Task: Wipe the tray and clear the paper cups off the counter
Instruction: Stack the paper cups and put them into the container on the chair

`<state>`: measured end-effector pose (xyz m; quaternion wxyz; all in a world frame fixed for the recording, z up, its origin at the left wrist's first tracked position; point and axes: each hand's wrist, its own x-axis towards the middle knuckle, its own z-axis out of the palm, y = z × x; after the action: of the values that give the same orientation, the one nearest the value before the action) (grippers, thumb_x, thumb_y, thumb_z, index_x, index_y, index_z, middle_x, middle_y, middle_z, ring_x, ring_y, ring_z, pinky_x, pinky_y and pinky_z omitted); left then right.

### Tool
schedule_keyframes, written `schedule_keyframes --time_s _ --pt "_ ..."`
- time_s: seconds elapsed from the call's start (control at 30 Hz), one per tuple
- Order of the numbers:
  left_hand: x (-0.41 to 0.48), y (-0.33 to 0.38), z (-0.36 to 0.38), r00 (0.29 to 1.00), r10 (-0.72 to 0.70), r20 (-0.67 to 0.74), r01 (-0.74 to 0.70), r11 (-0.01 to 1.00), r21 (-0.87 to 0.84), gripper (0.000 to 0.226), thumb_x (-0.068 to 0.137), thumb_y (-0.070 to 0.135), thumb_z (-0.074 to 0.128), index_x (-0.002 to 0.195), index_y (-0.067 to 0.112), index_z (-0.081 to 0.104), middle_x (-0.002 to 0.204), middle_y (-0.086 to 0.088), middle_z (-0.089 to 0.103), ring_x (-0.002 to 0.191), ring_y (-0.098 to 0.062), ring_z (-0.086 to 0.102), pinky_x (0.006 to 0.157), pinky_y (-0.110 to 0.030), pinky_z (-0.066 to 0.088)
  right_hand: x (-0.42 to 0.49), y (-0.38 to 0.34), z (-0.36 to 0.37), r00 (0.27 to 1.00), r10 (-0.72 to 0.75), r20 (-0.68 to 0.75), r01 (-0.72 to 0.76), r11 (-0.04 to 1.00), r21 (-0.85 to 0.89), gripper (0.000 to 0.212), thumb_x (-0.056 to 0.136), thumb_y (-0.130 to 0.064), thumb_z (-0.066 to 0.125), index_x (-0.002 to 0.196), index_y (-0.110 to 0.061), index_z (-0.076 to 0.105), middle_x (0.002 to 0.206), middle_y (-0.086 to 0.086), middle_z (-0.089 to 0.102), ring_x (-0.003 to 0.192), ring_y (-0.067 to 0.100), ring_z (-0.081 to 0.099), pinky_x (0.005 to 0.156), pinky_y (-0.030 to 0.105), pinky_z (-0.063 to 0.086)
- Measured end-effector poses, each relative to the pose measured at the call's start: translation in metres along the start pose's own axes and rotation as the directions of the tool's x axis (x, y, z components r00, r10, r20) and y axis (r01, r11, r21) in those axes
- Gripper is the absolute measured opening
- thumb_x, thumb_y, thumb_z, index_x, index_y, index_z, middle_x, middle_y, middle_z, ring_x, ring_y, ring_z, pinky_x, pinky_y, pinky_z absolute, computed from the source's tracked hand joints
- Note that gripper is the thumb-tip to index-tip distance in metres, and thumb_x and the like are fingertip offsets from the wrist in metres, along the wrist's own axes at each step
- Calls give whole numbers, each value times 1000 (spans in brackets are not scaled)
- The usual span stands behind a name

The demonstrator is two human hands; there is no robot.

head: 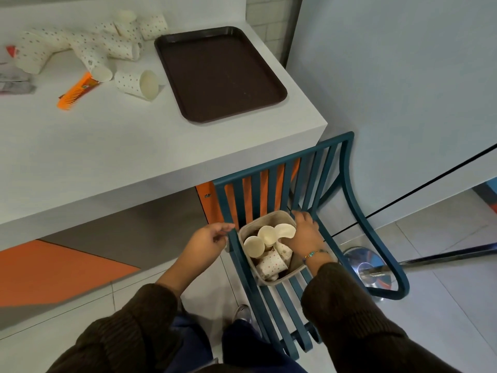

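From my remote seat, the broad white matte counter (113,146) filled the left of the view; the teal slatted metal chair (349,189) stood tucked against its corner; the dark brown rectangular plastic tray (215,71) lay bare near the counter's right edge, faint pale streaks on it, so wiping looked undone. The beige soft-walled square bin (269,281) sat on the chair seat with several spotted paper cups (254,246) inside; more of these thin, light cups (135,83) lay tipped on the counter left of the tray. My right hand (306,234) lay over the bin's right rim, fingers bent round its far corner; my left hand (207,240) hung loosely curled and empty beside the chair's side rail. I judged it best to steady the bin, then nest cups gently, since they would crush easily.
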<state>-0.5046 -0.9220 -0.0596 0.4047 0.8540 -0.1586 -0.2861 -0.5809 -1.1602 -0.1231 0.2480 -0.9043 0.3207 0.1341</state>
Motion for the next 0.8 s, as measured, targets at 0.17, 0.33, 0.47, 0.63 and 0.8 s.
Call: schedule_keyframes --time_s 0.17,0.33,0.47,0.63,0.8 --pt "-4 6 -13 1000 14 -21 -16 996 -90 33 92 1 50 121 14 60 117 -2 63 106 -7 55 87 -11 39 -5 -18 -16 993 -46 -110 60 990 129 59 78 -30 69 131 -21 47 136 5 44 123 29 41 100 40 39" --pt "-10 11 -37 997 41 -72 -51 989 -137 31 92 2 51 115 19 63 111 3 65 107 -6 58 82 -5 39 -12 -58 -45 970 -179 -165 205 965 163 47 82 -30 67 126 -22 53 132 2 51 121 23 46 101 39 42" --pt "-15 15 -66 986 57 -156 -79 987 -139 29 92 7 53 113 24 63 107 11 65 100 4 57 81 -1 38 -19 -102 -68 925 -333 -185 363 917 165 38 84 -30 65 121 -22 58 127 -1 55 118 19 50 98 33 43" --pt "-18 15 -117 973 75 -219 -112 980 -165 27 92 10 54 103 33 63 106 10 68 100 1 61 93 -16 44 -21 -173 -87 845 -503 -181 533 822 201 30 87 -27 63 115 -21 61 118 -6 59 107 6 50 90 17 34" --pt "-7 2 -197 918 32 -395 -111 977 -180 26 91 16 56 98 40 63 98 18 67 92 3 62 74 -5 44 -9 -273 -86 756 -636 -159 655 730 193 27 88 -28 62 115 -23 62 118 -8 59 101 -1 46 87 10 31"
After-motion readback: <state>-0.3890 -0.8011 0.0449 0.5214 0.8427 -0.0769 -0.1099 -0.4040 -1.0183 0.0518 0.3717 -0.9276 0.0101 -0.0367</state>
